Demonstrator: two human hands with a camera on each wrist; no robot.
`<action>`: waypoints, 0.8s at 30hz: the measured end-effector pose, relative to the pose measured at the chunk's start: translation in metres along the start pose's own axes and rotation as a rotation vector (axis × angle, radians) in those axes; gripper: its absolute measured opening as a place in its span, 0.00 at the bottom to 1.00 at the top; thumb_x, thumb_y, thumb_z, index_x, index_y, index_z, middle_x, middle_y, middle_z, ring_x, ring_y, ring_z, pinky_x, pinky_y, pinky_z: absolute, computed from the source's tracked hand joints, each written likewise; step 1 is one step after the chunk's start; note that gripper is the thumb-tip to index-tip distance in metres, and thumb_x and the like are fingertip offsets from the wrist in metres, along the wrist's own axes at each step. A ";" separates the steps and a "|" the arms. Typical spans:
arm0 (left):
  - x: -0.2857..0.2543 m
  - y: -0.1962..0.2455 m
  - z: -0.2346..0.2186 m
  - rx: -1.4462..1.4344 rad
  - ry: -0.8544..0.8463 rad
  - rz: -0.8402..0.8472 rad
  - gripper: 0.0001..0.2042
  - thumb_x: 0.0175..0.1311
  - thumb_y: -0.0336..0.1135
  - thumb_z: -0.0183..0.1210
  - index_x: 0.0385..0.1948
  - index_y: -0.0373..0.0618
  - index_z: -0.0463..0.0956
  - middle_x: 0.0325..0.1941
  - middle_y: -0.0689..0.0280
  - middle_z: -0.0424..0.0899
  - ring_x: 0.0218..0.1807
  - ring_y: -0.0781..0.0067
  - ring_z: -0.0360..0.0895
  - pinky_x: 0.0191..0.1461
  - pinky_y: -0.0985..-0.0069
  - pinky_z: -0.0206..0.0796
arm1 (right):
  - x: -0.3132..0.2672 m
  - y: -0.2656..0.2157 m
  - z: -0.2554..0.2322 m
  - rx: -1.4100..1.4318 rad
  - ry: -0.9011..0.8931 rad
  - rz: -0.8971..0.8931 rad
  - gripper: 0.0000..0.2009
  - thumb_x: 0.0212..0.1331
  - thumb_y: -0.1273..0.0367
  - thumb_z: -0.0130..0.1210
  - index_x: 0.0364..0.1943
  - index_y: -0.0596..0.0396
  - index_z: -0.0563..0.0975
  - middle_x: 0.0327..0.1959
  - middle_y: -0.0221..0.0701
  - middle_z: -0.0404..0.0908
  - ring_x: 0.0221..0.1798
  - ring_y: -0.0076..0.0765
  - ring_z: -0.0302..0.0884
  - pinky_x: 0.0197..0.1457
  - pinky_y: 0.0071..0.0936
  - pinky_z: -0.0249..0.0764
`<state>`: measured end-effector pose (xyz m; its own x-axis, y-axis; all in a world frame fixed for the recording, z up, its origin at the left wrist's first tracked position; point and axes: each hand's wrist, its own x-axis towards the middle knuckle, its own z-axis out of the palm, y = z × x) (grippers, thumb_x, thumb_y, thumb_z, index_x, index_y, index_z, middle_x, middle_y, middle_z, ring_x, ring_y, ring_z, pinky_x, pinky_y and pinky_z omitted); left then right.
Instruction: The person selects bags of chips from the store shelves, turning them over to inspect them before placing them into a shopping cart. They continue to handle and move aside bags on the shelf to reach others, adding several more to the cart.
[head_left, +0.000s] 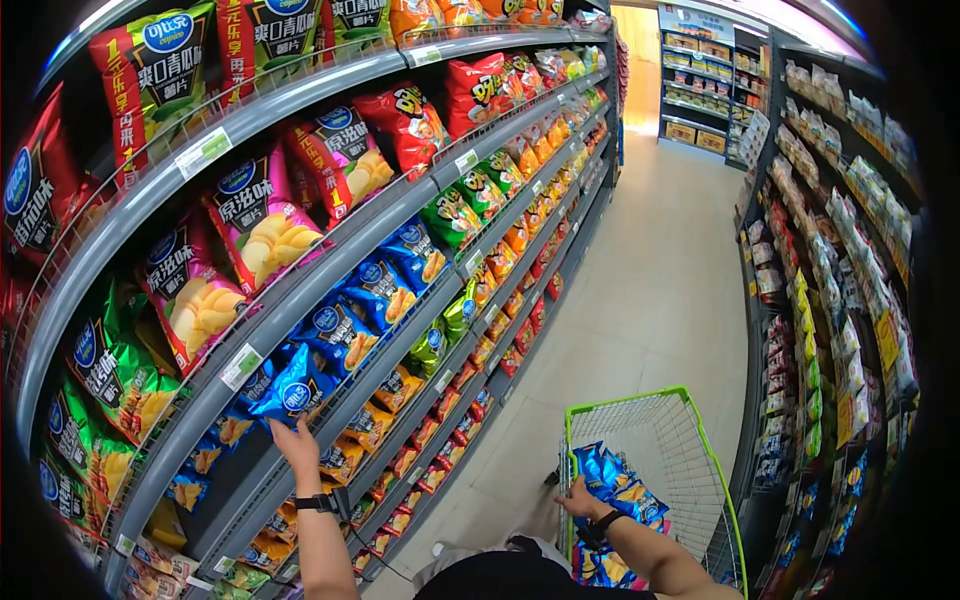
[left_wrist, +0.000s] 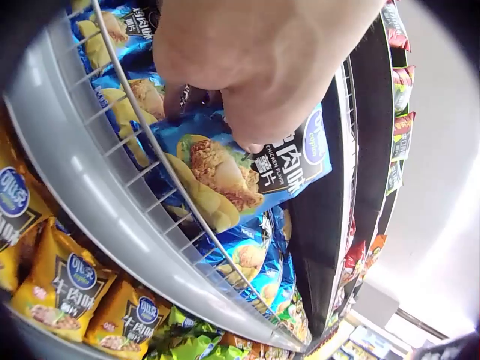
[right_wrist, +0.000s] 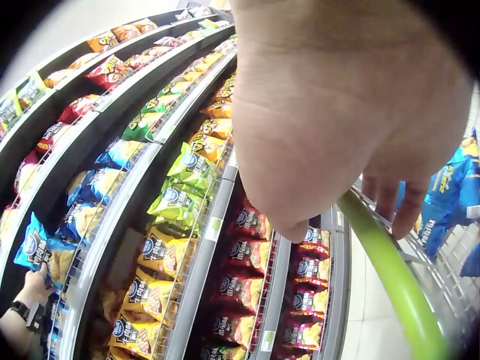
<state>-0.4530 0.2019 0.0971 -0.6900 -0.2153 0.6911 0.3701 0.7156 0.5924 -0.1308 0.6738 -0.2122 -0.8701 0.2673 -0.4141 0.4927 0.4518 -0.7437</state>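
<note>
My left hand (head_left: 298,450) pinches the lower edge of a blue chip bag (head_left: 297,390) at the front of a shelf. In the left wrist view, fingers and thumb of that hand (left_wrist: 262,64) hold the bag (left_wrist: 225,176), which shows fried chicken, beside the wire guard. At the shopping cart's left side, my right hand (head_left: 580,500) grips the green rim (head_left: 630,396). The right wrist view shows that hand (right_wrist: 337,120) with its thumb and fingers on opposite sides of the green rim (right_wrist: 386,277). Blue bags (head_left: 620,487) lie inside the cart.
Long curved shelves with grey edges (head_left: 400,222) and wire guards hold chip bags on the left. Below the blue row are orange-yellow bags (head_left: 368,425). Packed shelves (head_left: 820,230) line the right side, with tiled aisle floor (head_left: 650,270) between.
</note>
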 end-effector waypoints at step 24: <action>-0.124 0.132 -0.013 -0.695 -0.797 -0.301 0.22 0.63 0.24 0.61 0.60 0.38 0.67 0.53 0.64 0.79 0.54 0.72 0.75 0.61 0.69 0.68 | 0.020 0.016 0.010 -0.200 0.012 -0.100 0.58 0.55 0.56 0.67 0.65 0.82 0.33 0.69 0.66 0.54 0.74 0.57 0.56 0.78 0.34 0.51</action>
<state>-0.3105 0.3143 0.0947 -0.9221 0.3518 0.1614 0.2161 0.1220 0.9687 -0.1403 0.6775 -0.2372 -0.9152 0.2221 -0.3364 0.3975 0.6357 -0.6617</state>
